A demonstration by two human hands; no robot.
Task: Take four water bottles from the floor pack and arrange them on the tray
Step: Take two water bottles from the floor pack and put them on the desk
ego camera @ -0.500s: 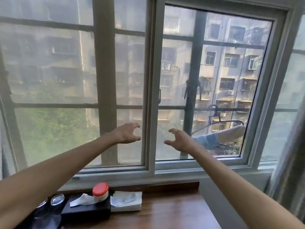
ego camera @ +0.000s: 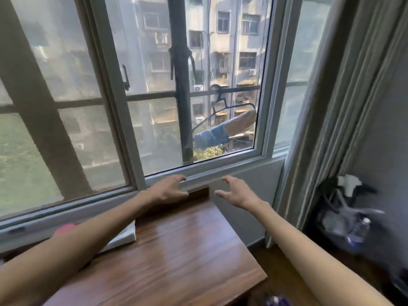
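Note:
Both my arms reach forward over a brown wooden table (ego camera: 176,250). My left hand (ego camera: 170,191) is open with curled fingers, hovering at the table's far edge near the window sill. My right hand (ego camera: 237,192) is open too, fingers spread, just past the table's right far corner. Neither hand holds anything. On the floor at the right, a blurred plastic-wrapped bundle (ego camera: 346,226) with what look like bottles lies below the curtain. A blurred purple-capped object (ego camera: 276,301) shows at the bottom edge. No tray is in view.
A large sliding window (ego camera: 198,85) fills the view ahead. A white folded paper or box (ego camera: 125,236) and a red cap (ego camera: 66,228) peek out behind my left forearm. A grey curtain (ego camera: 331,107) hangs at the right, with dark clutter (ego camera: 344,188) beneath it.
The view has swung down and to the right. The table surface and the floor at the right have come into sight, and both hands now sit lower against the sill.

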